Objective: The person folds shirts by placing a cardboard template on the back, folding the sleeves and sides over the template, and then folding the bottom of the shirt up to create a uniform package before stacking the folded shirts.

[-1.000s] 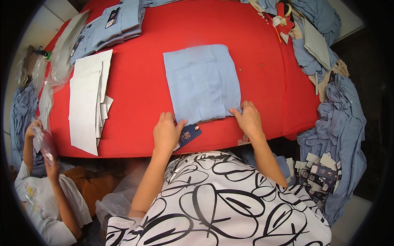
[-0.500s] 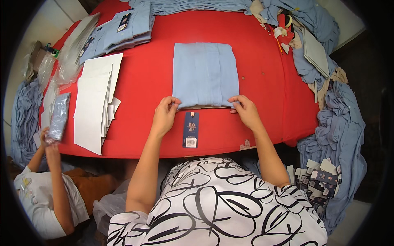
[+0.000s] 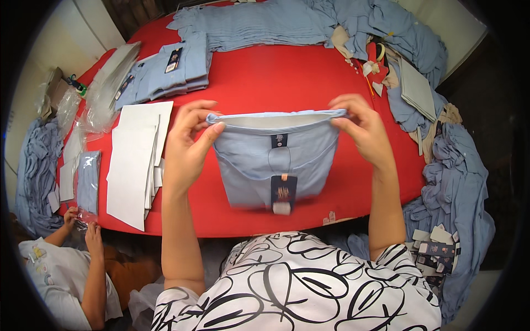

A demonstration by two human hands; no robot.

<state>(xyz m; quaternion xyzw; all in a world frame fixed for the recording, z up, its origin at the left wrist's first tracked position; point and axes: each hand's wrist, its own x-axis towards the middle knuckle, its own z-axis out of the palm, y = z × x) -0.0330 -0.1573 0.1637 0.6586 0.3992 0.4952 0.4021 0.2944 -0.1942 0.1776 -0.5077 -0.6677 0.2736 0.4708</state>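
Observation:
A folded light-blue shirt (image 3: 248,160) is lifted above the red-covered table, its far edge raised and its lower part smeared by motion. My left hand (image 3: 193,135) pinches the upper left corner between thumb and fingers. At the upper right corner my right hand (image 3: 361,129) grips the same edge. Something white, like a backing board (image 3: 292,120), shows along that edge. The shirt's inner neck carries a dark label (image 3: 279,140). From a thin loop there hangs a dark blue tag (image 3: 284,193) with a white sticker.
White boards (image 3: 132,165) lie in a stack at left. Folded tagged shirts (image 3: 187,69) sit behind them, beside clear plastic bags (image 3: 105,83). Blue garments (image 3: 254,25) line the far edge. Another person's hands (image 3: 83,223) hold a bagged shirt (image 3: 88,182). Loose tags (image 3: 436,248) lie at right.
Both hands have raised the shirt off the table and turned it over. Its neck label and hanging tag now face me. The other person's bagged shirt has been laid down on the table.

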